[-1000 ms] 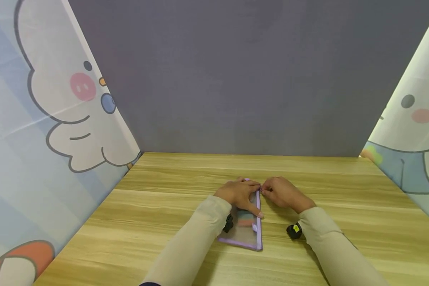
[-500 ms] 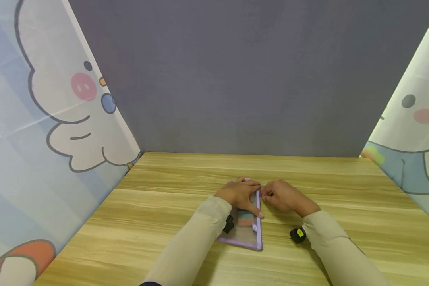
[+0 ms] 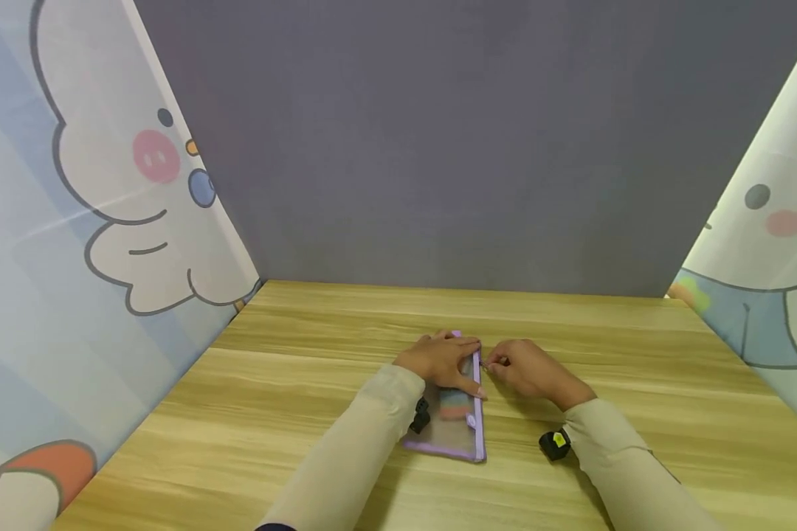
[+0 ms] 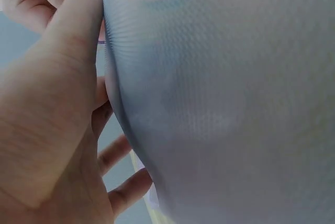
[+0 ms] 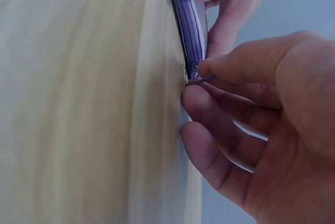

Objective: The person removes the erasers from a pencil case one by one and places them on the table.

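A flat mesh zipper pouch (image 3: 446, 435) with purple edging lies on the table, and a blurred blue and reddish patch (image 3: 454, 407) shows through or on its mesh. My left hand (image 3: 437, 363) presses on the upper part of the pouch with spread fingers, its thumb reaching over the zipped right edge. Beside the upper right edge, my right hand (image 3: 530, 371) pinches the small zipper pull (image 5: 203, 79) between thumb and index finger. In the right wrist view the purple zipper (image 5: 189, 25) runs up from that pull. The left palm hides much of the pouch's upper part.
The wood-grain table (image 3: 292, 369) spreads around the pouch. A grey panel (image 3: 425, 147) stands along its back edge. Cartoon-printed cloths (image 3: 26, 295) hang at both sides. Small black devices (image 3: 554, 445) sit at the wrists.
My right hand has moved slightly down along the pouch's right edge, still pinching the zipper pull. The left hand stays pressed on the pouch. The head view has shifted a little.
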Motion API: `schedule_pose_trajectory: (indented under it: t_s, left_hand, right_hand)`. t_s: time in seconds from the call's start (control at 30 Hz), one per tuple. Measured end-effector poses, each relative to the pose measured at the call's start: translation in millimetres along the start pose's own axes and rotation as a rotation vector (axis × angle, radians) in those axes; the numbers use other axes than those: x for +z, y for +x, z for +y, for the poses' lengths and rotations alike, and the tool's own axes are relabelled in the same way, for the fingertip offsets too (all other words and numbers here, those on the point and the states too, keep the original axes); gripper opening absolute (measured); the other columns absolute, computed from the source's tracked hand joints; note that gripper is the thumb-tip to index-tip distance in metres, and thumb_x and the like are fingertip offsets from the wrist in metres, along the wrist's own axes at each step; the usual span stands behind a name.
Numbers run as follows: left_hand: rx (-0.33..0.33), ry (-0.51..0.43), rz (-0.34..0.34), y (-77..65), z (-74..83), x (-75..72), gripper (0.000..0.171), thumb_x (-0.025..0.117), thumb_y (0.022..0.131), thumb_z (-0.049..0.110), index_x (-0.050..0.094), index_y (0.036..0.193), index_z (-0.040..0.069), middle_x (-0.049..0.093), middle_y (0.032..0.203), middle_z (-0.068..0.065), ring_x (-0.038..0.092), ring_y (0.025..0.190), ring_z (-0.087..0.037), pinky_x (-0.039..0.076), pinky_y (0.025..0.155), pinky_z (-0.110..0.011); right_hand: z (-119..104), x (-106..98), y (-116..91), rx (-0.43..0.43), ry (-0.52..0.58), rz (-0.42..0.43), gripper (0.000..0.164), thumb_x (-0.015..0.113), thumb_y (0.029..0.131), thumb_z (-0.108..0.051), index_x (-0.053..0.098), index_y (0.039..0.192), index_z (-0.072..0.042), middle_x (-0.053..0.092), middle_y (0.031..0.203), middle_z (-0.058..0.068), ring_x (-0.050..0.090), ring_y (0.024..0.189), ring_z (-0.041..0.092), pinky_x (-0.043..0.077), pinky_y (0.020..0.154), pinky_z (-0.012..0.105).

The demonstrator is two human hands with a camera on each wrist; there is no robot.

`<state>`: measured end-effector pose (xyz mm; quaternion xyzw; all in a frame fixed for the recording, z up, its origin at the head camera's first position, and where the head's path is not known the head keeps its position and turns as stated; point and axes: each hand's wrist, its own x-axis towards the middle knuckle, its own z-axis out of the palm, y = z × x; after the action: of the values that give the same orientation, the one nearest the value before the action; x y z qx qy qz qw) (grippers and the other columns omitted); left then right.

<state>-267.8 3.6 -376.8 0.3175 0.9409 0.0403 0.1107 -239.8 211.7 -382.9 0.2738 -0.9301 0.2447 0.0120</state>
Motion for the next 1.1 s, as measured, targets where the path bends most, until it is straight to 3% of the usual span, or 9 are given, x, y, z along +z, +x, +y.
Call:
schedule_pose_trajectory:
  t_s: [0.2, 0.37, 0.57, 0.7, 0.87, 1.1]
  left_hand:
    - [0.036, 0.073, 0.021, -1.0, -0.6, -7.4, 0.082, 0.057, 0.089, 0.069, 0.034, 0.158, 0.029, 0.029, 0.16, 0.017, 0.026, 0.148, -0.02, 0.028, 0.116, -0.041]
    - [0.101, 0.12, 0.121, 1.0, -1.6, -1.7, 0.072, 0.061, 0.089, 0.066, 0.051, 0.148, 0.027, 0.044, 0.152, 0.012, 0.038, 0.142, -0.021, 0.039, 0.109, -0.039]
    - [0.117, 0.202, 0.214, -5.4, 4.2, 2.2, 0.059, 0.062, 0.089, 0.065, 0.063, 0.133, 0.027, 0.056, 0.134, 0.01, 0.054, 0.124, -0.015, 0.051, 0.091, -0.035]
    - [0.094, 0.262, 0.199, -9.6, 7.3, 3.9, 0.061, 0.055, 0.093, 0.067, 0.061, 0.138, 0.027, 0.054, 0.141, 0.011, 0.056, 0.123, -0.014, 0.051, 0.092, -0.034]
    - [0.061, 0.277, 0.138, -12.6, 11.0, 4.5, 0.069, 0.048, 0.096, 0.067, 0.05, 0.15, 0.023, 0.043, 0.154, 0.011, 0.045, 0.136, -0.011, 0.041, 0.106, -0.03]
    - [0.047, 0.312, 0.081, -13.7, 15.7, 4.4, 0.054, 0.037, 0.108, 0.045, 0.037, 0.157, 0.021, 0.032, 0.16, 0.01, 0.031, 0.144, -0.007, 0.029, 0.113, -0.026]
  right_hand:
    - [0.6, 0.9, 0.7, 0.016, -0.004, 0.02, 0.01, 0.065, 0.096, -0.008, 0.074, 0.097, -0.007, 0.07, 0.098, 0.002, 0.065, 0.089, 0.019, 0.053, 0.079, 0.043]
    - [0.7, 2.3, 0.4, 0.02, -0.001, 0.019, 0.009, 0.066, 0.095, -0.011, 0.075, 0.096, -0.008, 0.069, 0.098, 0.002, 0.064, 0.089, 0.019, 0.053, 0.08, 0.043]
    - [1.8, 2.6, -0.6, 0.026, -0.003, 0.023, 0.009, 0.067, 0.095, -0.011, 0.075, 0.096, -0.009, 0.069, 0.098, 0.001, 0.064, 0.089, 0.018, 0.053, 0.08, 0.043]
    - [1.7, 3.5, -0.5, 0.011, -0.007, 0.023, 0.009, 0.066, 0.095, -0.011, 0.075, 0.096, -0.01, 0.069, 0.098, 0.0, 0.064, 0.091, 0.019, 0.052, 0.081, 0.043]
    - [0.8, 3.6, 0.5, -0.045, -0.011, 0.027, 0.008, 0.066, 0.094, -0.009, 0.074, 0.093, -0.01, 0.069, 0.095, -0.002, 0.064, 0.089, 0.017, 0.053, 0.08, 0.04]
    - [-0.9, 2.0, 0.6, -0.114, -0.001, 0.025, 0.008, 0.066, 0.093, -0.005, 0.073, 0.091, -0.008, 0.069, 0.092, -0.003, 0.063, 0.085, 0.012, 0.053, 0.076, 0.036]
